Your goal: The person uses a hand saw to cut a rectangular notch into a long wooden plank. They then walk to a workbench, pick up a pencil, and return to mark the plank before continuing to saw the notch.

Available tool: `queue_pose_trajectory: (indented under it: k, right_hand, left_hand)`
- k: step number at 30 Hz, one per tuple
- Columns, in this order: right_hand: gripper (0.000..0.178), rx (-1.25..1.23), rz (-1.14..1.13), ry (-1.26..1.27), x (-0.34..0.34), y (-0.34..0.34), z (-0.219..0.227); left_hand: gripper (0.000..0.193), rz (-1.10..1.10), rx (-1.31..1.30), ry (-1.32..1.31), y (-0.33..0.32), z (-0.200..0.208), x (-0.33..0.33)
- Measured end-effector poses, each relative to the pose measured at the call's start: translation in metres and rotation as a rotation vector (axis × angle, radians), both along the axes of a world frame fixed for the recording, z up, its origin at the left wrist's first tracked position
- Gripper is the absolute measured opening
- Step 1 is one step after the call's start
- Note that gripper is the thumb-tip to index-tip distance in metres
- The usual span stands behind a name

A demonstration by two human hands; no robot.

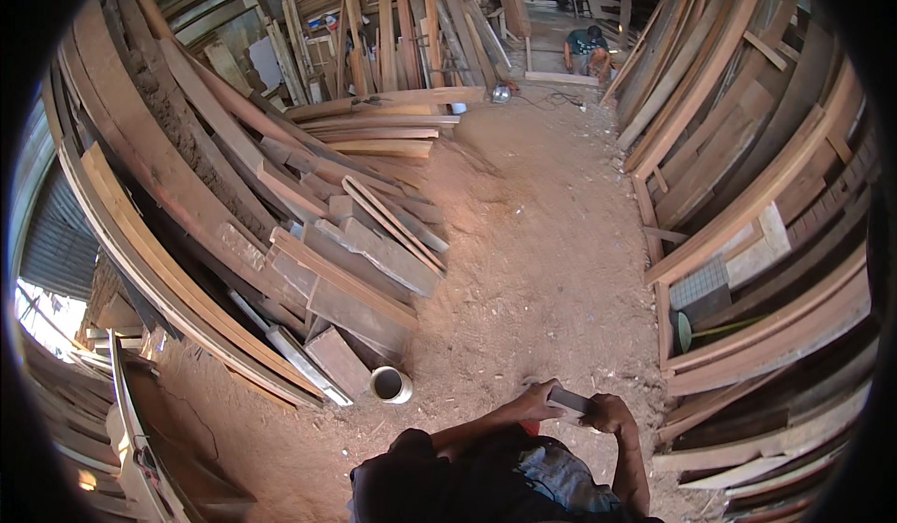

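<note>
In front of my body, low in the view, I hold a small grey rectangular block (568,402) between both hands. My left hand (534,401) grips its left end, with the thumb along the top edge. At the other end my right hand (610,416) is closed round the block, its fingers curled over. The block is too small in the picture to tell its material. Something red (531,427) shows just below my left hand, partly hidden by it.
Long planks (355,252) lie stacked along the left, ends toward the dirt floor (533,271). A white bucket (391,386) stands by them. Boards and frames (747,224) lean on the right. Far back, a person (587,51) is low to the floor near a cable (551,101).
</note>
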State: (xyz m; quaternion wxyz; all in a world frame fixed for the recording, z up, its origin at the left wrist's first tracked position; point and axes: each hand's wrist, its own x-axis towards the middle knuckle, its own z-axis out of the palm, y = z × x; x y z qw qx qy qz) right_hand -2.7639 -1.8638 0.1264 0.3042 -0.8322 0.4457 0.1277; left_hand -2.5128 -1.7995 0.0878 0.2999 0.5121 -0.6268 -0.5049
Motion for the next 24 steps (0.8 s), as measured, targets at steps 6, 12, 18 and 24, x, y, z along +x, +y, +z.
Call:
queue_pose_trajectory:
  k: [6, 12, 18, 24]
  right_hand:
    - [0.06, -0.175, -0.205, -0.328, -0.001, -0.121, -0.012]
    - [0.069, -0.203, -0.666, -0.222, -0.094, -0.252, -0.113]
    - [0.076, 0.298, -0.751, 0.027, -0.139, -0.316, -0.226]
    - [0.061, 0.308, -0.621, 0.009, -0.107, -0.446, -0.249]
  left_hand:
    - [0.054, 0.109, 0.166, 0.105, -0.122, -0.018, 0.018]
    - [0.049, 0.124, 0.078, -0.005, -0.278, -0.014, 0.032]
    - [0.05, 0.085, -0.031, 0.017, -0.398, -0.028, 0.058]
    - [0.053, 0.344, -0.166, -0.185, -0.495, -0.057, 0.076]
